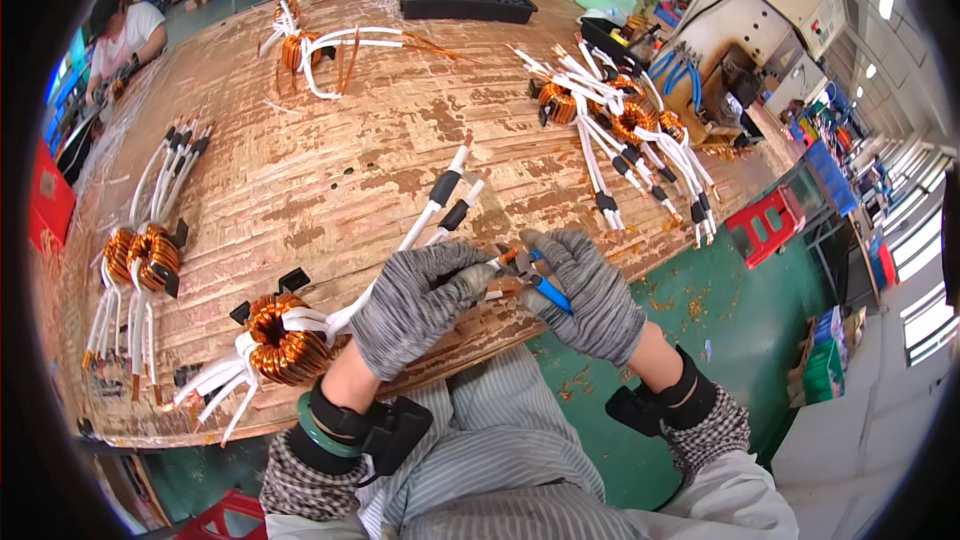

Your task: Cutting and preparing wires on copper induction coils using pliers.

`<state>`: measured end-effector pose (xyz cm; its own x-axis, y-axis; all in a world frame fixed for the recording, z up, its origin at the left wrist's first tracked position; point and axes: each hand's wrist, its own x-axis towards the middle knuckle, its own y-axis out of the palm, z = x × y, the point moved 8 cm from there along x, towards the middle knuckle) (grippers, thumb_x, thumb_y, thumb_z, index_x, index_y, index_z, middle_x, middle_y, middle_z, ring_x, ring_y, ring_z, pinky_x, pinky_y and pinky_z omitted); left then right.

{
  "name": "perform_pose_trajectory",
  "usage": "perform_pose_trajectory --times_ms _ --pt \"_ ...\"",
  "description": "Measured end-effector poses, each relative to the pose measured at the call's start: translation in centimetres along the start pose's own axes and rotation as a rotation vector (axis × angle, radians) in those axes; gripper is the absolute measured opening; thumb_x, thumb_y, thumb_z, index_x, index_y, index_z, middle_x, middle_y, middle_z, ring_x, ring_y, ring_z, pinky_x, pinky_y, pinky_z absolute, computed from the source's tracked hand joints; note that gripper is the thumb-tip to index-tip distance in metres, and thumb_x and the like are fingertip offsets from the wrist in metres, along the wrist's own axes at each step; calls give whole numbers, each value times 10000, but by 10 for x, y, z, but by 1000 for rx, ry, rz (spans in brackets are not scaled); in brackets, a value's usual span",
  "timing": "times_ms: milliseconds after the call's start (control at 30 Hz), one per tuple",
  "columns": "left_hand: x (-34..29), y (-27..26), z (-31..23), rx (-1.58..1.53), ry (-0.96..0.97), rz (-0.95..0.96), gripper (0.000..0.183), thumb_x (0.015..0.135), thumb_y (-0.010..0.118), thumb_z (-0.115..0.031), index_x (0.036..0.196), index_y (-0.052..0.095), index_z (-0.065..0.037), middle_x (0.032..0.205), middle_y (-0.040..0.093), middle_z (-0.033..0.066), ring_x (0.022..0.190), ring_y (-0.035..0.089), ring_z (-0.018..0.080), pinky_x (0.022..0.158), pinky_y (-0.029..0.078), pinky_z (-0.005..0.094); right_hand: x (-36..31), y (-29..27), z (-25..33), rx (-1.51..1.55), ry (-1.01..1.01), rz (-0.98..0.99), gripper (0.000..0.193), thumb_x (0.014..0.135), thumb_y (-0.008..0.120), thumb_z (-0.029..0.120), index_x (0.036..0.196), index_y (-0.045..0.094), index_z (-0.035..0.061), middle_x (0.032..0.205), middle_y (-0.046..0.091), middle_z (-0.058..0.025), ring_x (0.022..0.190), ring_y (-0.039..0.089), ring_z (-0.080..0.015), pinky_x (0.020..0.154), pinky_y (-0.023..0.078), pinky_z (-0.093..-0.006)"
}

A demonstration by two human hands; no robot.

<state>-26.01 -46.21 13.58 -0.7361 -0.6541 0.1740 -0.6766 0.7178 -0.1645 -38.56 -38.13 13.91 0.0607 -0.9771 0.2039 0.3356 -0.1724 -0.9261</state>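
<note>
My left hand (pixel 408 302), in a grey knit glove, is closed around white-sleeved wire leads (pixel 440 185) of a copper toroid coil (pixel 287 340). A copper wire end (pixel 508 256) pokes out past its fingertips. My right hand (pixel 597 298), gloved alike, is closed on blue-handled pliers (pixel 550 292), whose jaws are at that wire end. Whether the jaws grip the wire, I cannot tell. The coil rests near the table's front edge, left of my left hand, with more white leads fanning toward the lower left. Black bands wrap two of the leads pointing away from me.
More coils with white leads lie on the worn wooden table (pixel 270 175): a pair of coils (pixel 150 258) at left, one coil (pixel 298 52) far back, a cluster (pixel 632 122) at right. A black tray (pixel 465 0) and several blue-handled tools (pixel 680 75) stand farther back. A person (pixel 125 40) sits far left.
</note>
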Motion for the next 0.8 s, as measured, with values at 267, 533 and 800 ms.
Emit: perform_pose_trajectory --times_ms 267,533,800 --pt "2 0 10 -116 -102 116 270 858 561 -223 954 611 24 653 573 21 592 501 73 555 429 237 10 -28 22 -401 -223 -216 493 756 611 261 1174 477 37 977 524 -156 873 531 -316 728 467 -391" --pt "4 7 12 -105 -118 143 241 864 540 -191 955 601 24 667 568 34 621 505 96 594 431 256 -23 40 -8 1179 477 568 458 819 585 399 1058 536 12 879 603 -75 755 587 -138 665 489 -252" --pt "6 1 10 94 39 -37 222 849 532 -160 960 587 23 731 570 103 667 523 169 631 436 284 3 -14 5 -281 -19 -260 514 750 606 299 1178 482 44 969 504 -181 850 538 -331 715 467 -407"
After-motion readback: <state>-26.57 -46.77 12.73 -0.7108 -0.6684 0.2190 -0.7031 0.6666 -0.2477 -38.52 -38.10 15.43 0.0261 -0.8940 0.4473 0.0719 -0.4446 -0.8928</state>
